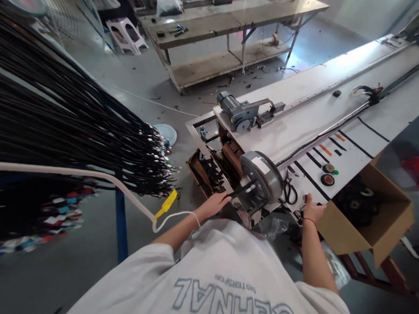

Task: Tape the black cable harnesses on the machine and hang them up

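Observation:
My left hand point(217, 205) is closed around a black cable point(238, 191) that runs toward the hub of a grey disc-shaped wheel point(263, 176) at the near end of a long white workbench point(302, 119). At the bench's front edge rests my right hand point(313, 211), its visible fingers apart and nothing seen in its grasp. Beside it, close to the wheel, lie black-handled scissors point(290, 191). A red push button point(327, 179) and a green one point(335, 172) sit on the bench top beyond my right hand.
A cardboard box point(374, 231) with black items stands at the right. Left of me hang many black cables point(91, 132) and a pale curved tube point(89, 173) with a yellow tag point(166, 204). A motor point(229, 104) is mounted on the bench. Behind stands another table point(202, 35).

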Motion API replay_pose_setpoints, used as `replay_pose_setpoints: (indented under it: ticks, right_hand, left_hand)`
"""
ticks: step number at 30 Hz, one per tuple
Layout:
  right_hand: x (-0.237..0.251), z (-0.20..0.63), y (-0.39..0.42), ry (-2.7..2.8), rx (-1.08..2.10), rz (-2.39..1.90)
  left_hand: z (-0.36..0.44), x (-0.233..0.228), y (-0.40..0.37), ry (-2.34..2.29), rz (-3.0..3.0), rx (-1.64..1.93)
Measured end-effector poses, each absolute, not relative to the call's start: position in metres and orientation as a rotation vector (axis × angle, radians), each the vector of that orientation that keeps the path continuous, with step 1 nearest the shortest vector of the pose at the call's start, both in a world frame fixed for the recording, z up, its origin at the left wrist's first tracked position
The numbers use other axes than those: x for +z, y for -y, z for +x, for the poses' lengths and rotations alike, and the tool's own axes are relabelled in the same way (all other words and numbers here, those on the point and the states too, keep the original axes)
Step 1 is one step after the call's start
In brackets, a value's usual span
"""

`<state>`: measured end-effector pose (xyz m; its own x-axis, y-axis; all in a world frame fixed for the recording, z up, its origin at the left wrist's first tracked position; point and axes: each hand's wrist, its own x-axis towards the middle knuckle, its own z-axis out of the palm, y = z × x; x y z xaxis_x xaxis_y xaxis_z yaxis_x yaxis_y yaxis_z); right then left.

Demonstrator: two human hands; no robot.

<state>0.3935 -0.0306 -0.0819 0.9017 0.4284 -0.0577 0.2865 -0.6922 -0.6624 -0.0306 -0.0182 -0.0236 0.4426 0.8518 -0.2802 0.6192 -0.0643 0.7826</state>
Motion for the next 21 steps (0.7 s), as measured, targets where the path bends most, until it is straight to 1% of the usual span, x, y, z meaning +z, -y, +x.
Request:
replay_pose_setpoints:
  ticks: [7, 13, 18, 21]
  right_hand:
    - [-0.077, 0.39, 0.031, 0.498, 0.28, -2.381]
    - [-0.081, 0.391, 0.031, 0.507, 0.235, -2.383]
    - [-0.082, 0.391, 0.031, 0.503, 0.236, -2.366]
    - [-0.082, 0.391, 0.032, 0.507, 0.241, -2.349]
  left_hand:
    - [0.003, -0.024, 0.003, -1.254, 1.755, 0.387]
    - [0.014, -0.025, -0.003, -1.258, 1.691, 0.412]
    - [-0.002, -0.044, 0.008, -1.282, 1.676, 0.42]
    - [-0.027, -0.063, 0.025, -1.277, 1.66, 0.32]
